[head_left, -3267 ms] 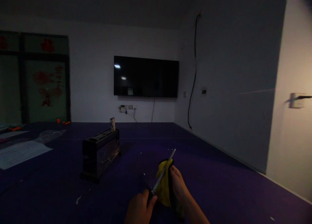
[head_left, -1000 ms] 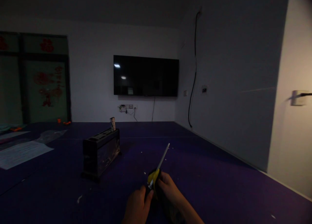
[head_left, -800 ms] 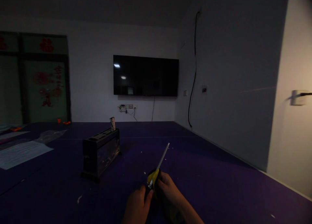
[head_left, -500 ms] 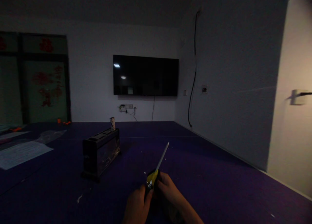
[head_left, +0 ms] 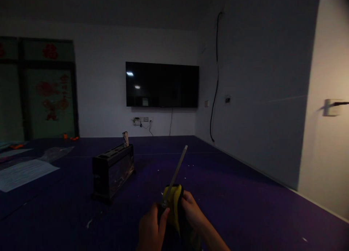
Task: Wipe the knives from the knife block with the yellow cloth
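Purple table [head_left: 245,207], yellow cloth [head_left: 174,199] around knife [head_left: 178,167]

knife block [head_left: 113,171] on table [head_left: 245,200], 10 o'clock of rod [head_left: 178,163] | cloth [head_left: 174,200] around rod's base | papers [head_left: 21,171] at block's 9 o'clock | television [head_left: 162,84] on wall behind, 12 o'clock

purple table [head_left: 240,203] | black knife block [head_left: 112,171] | paper sheets [head_left: 24,170]
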### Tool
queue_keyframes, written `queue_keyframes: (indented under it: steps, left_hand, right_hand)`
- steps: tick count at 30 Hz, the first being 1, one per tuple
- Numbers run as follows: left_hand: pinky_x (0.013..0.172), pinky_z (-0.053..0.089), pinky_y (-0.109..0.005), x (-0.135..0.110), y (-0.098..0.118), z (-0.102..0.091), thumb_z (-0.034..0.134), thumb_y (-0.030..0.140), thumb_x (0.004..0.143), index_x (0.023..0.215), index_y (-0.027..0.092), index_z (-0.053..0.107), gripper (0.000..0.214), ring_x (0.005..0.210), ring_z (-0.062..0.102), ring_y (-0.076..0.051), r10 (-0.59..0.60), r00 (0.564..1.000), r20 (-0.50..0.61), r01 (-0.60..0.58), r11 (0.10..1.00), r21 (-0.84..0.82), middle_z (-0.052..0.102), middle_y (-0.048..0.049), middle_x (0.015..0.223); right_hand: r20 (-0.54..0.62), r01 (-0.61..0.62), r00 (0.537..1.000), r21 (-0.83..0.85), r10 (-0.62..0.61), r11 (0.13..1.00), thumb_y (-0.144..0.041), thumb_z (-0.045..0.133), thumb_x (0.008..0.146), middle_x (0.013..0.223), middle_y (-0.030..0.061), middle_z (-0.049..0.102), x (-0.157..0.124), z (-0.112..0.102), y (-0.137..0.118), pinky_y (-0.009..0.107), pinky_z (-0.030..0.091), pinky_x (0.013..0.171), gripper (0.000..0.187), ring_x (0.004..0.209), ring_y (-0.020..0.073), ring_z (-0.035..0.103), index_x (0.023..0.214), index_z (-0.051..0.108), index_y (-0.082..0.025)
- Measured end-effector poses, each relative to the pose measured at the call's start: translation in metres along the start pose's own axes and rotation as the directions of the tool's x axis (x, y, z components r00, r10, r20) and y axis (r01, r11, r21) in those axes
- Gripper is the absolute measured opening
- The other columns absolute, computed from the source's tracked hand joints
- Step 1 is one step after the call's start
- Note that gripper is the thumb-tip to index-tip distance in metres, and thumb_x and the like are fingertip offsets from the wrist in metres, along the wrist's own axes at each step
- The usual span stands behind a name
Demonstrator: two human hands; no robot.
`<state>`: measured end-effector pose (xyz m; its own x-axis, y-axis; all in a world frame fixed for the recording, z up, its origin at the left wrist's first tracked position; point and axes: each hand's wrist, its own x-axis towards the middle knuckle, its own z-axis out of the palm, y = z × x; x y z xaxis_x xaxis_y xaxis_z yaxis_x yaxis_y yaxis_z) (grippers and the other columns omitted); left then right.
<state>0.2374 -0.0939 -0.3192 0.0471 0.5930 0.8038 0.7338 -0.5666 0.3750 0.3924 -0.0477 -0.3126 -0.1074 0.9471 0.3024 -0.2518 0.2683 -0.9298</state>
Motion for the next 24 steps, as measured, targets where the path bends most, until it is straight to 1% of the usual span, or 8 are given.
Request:
queue_keyframes:
  steps: [2, 4, 7, 9, 12, 16, 19, 24]
  left_hand:
    - [0.055, 0.046, -0.023, 0.0, 0.002, -0.003, 0.031, 0.045, 0.088, 0.093, 0.017, 0.055, 0.038, 0.066, 0.066, -0.018, -0.025, 0.999, 0.042, 0.026, 1.0, -0.012, 0.068, -0.0063, 0.073]
    - [0.059, 0.046, -0.025, 0.001, 0.004, -0.006, 0.029, 0.046, 0.088, 0.094, 0.017, 0.056, 0.04, 0.069, 0.066, -0.019, -0.068, 0.992, 0.108, 0.07, 0.997, -0.013, 0.068, -0.0073, 0.076]
    - [0.064, 0.047, -0.027, 0.003, 0.007, -0.008, 0.026, 0.05, 0.087, 0.095, 0.018, 0.056, 0.044, 0.074, 0.066, -0.02, -0.138, 0.972, 0.189, 0.144, 0.989, -0.02, 0.069, -0.0088, 0.081]
    - [0.066, 0.047, -0.027, 0.004, 0.007, -0.007, 0.025, 0.051, 0.087, 0.094, 0.019, 0.057, 0.046, 0.075, 0.066, -0.02, -0.184, 0.958, 0.22, 0.195, 0.98, -0.029, 0.069, -0.0086, 0.082]
    - [0.068, 0.047, -0.028, 0.005, 0.007, -0.006, 0.024, 0.053, 0.086, 0.096, 0.019, 0.057, 0.049, 0.077, 0.065, -0.021, -0.263, 0.941, 0.216, 0.273, 0.962, -0.02, 0.069, -0.0088, 0.085]
    - [0.071, 0.046, -0.03, 0.008, 0.005, -0.005, 0.023, 0.055, 0.085, 0.099, 0.017, 0.056, 0.052, 0.083, 0.064, -0.022, -0.34, 0.915, 0.216, 0.35, 0.937, -0.006, 0.068, -0.0097, 0.092]
    - [0.073, 0.045, -0.031, 0.01, 0.006, -0.006, 0.023, 0.055, 0.085, 0.1, 0.017, 0.056, 0.053, 0.085, 0.064, -0.022, -0.357, 0.91, 0.212, 0.369, 0.929, -0.017, 0.068, -0.0097, 0.093]
    - [0.076, 0.045, -0.03, 0.011, 0.007, -0.007, 0.025, 0.054, 0.085, 0.101, 0.018, 0.056, 0.05, 0.088, 0.063, -0.021, -0.356, 0.91, 0.215, 0.372, 0.927, -0.04, 0.067, -0.009, 0.095]
  right_hand:
    - [0.047, 0.009, 0.999, -0.009, -0.008, 1.0, -0.047, 0.066, 0.067, 0.081, 0.0074, 0.068, -0.003, 0.004, -0.005, 0.04, 0.046, 0.078, 0.039, 0.078, 0.0243, 0.062, 0.089, 0.067, -0.015]
    - [0.096, 0.023, 0.995, -0.01, -0.022, 1.0, -0.047, 0.066, 0.067, 0.078, 0.0068, 0.068, -0.007, 0.008, -0.011, 0.04, 0.046, 0.076, 0.037, 0.077, 0.0242, 0.062, 0.087, 0.068, -0.015]
    - [0.163, 0.047, 0.986, -0.007, -0.046, 0.999, -0.049, 0.067, 0.066, 0.077, 0.0064, 0.068, -0.011, 0.013, -0.021, 0.039, 0.047, 0.075, 0.039, 0.076, 0.0241, 0.062, 0.085, 0.069, -0.016]
    - [0.216, 0.06, 0.975, -0.035, -0.051, 0.998, -0.052, 0.065, 0.066, 0.074, 0.006, 0.068, -0.012, 0.015, -0.026, 0.038, 0.048, 0.073, 0.04, 0.073, 0.0235, 0.062, 0.082, 0.069, -0.016]
    - [0.286, 0.106, 0.956, -0.109, -0.071, 0.988, -0.053, 0.063, 0.068, 0.071, 0.0056, 0.067, -0.011, 0.016, -0.029, 0.036, 0.048, 0.071, 0.039, 0.072, 0.0226, 0.062, 0.078, 0.07, -0.016]
    - [0.328, 0.197, 0.935, -0.161, -0.135, 0.967, -0.051, 0.062, 0.07, 0.079, 0.0067, 0.068, -0.007, 0.015, -0.029, 0.037, 0.047, 0.075, 0.037, 0.078, 0.0232, 0.061, 0.084, 0.07, -0.018]
    - [0.331, 0.241, 0.928, -0.185, -0.17, 0.953, -0.052, 0.06, 0.072, 0.085, 0.0078, 0.068, -0.006, 0.014, -0.03, 0.038, 0.045, 0.079, 0.039, 0.082, 0.0236, 0.061, 0.087, 0.07, -0.018]
    - [0.334, 0.252, 0.926, -0.199, -0.176, 0.947, -0.053, 0.056, 0.074, 0.085, 0.0084, 0.068, -0.007, 0.013, -0.031, 0.036, 0.047, 0.075, 0.04, 0.08, 0.0232, 0.061, 0.091, 0.069, -0.018]
